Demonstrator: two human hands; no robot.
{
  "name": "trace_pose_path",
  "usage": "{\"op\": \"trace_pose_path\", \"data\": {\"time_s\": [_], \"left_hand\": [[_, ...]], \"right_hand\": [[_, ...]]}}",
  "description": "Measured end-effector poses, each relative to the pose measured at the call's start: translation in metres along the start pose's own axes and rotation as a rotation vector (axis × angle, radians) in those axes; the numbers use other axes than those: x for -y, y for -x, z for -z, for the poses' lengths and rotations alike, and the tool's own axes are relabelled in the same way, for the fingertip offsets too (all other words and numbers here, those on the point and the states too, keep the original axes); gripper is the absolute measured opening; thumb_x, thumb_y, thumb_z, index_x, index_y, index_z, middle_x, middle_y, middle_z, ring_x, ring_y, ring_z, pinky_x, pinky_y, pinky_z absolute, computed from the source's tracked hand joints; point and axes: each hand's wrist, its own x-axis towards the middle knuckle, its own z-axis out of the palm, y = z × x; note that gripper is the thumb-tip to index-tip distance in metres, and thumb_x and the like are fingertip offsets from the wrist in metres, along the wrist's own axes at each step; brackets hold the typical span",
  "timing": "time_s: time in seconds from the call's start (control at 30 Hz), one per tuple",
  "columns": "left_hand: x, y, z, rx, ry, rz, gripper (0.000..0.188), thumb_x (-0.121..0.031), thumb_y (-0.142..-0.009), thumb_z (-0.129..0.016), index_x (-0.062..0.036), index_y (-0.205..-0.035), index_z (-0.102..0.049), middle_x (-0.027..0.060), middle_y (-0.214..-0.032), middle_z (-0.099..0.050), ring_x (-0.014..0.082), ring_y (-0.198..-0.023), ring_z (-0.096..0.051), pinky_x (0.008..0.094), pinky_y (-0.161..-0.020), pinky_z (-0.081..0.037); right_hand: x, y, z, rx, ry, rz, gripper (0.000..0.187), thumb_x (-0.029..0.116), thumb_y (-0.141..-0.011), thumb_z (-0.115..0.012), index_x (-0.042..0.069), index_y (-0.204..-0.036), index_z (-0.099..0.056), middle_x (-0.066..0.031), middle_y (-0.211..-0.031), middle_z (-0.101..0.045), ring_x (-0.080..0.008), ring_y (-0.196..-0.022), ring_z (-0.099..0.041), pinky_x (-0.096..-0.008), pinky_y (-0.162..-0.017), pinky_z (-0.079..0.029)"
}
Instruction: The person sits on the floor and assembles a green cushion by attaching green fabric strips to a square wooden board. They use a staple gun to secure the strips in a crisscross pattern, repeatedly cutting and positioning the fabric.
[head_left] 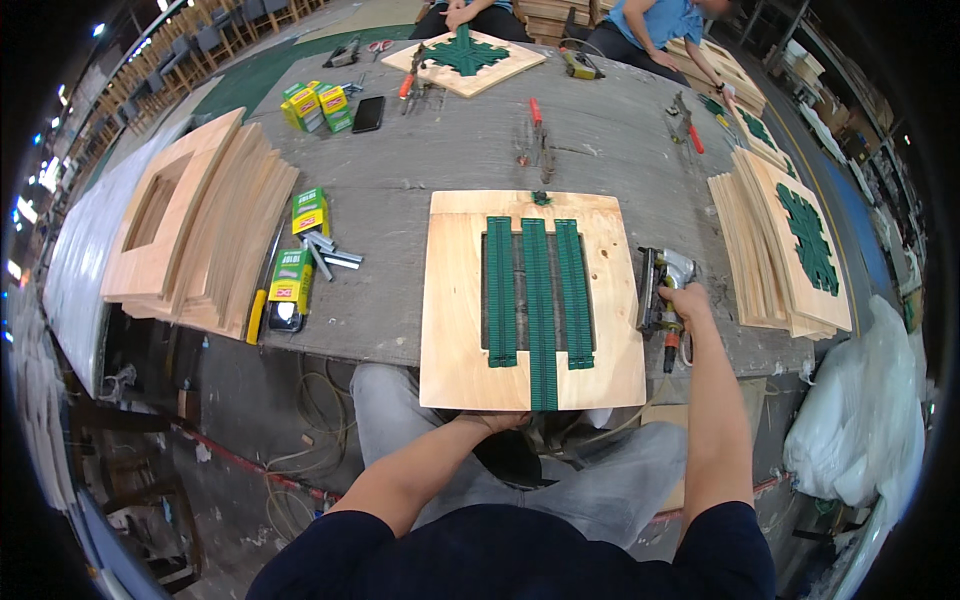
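Head | right hand (688, 303) grips staple gun (677, 268) | left hand (503, 421) part-hidden by panel (455, 300), grip unclear

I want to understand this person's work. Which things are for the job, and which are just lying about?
Seems part of the job:
wooden board, left hand at its near edge
green straps across its opening
staple gun, in the right hand
metal strips, probably staples

Seems just lying about:
black phone
plastic sheeting
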Motion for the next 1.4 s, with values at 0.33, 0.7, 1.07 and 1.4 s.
{"op": "trace_pose_path", "data": {"time_s": [0.33, 0.7, 1.07, 1.4], "left_hand": [[-0.012, 0.005, -0.009, -0.034, 0.019, 0.002, 0.059, -0.058, -0.102, -0.028, -0.0176, -0.137, -0.054, 0.0069, -0.134, -0.066, 0.0282, -0.125, -0.062, 0.0489, -0.107, -0.049], [-0.015, -0.006, -0.007, -0.006, 0.053, 0.044, 0.059, -0.058, -0.102, -0.028, -0.0180, -0.135, -0.056, 0.0071, -0.132, -0.066, 0.0279, -0.123, -0.063, 0.0494, -0.106, -0.049], [-0.016, -0.005, -0.005, -0.017, 0.218, 0.076, 0.058, -0.058, -0.102, -0.029, -0.0183, -0.133, -0.057, 0.0074, -0.129, -0.067, 0.0276, -0.122, -0.063, 0.0500, -0.104, -0.049], [-0.006, -0.003, -0.011, 0.039, 2.570, 0.389, 0.057, -0.058, -0.102, -0.029, -0.0186, -0.132, -0.058, 0.0075, -0.127, -0.067, 0.0273, -0.121, -0.064, 0.0505, -0.103, -0.049]], "right_hand": [[0.034, 0.145, 0.042, -0.020, -0.685, 0.273, 0.039, 0.006, -0.086, -0.076, -0.001, -0.118, -0.056, -0.0085, -0.085, -0.065, -0.0189, -0.067, -0.064, -0.0324, -0.064, -0.054], [0.034, 0.282, -0.039, 0.404, -0.704, 0.175, 0.028, 0.007, -0.092, -0.074, -0.001, -0.118, -0.065, -0.0050, -0.084, -0.066, -0.0135, -0.058, -0.060, -0.0303, -0.050, -0.049], [0.044, 0.284, -0.079, 0.544, -0.473, 0.041, 0.021, 0.011, -0.091, -0.076, -0.003, -0.104, -0.068, -0.0078, -0.082, -0.069, -0.0151, -0.059, -0.066, -0.0267, -0.047, -0.048], [0.044, 0.290, -0.087, 0.525, -0.399, 0.040, 0.018, 0.008, -0.091, -0.074, -0.003, -0.104, -0.068, -0.0055, -0.077, -0.068, -0.0128, -0.053, -0.062, -0.0264, -0.045, -0.046]]}}
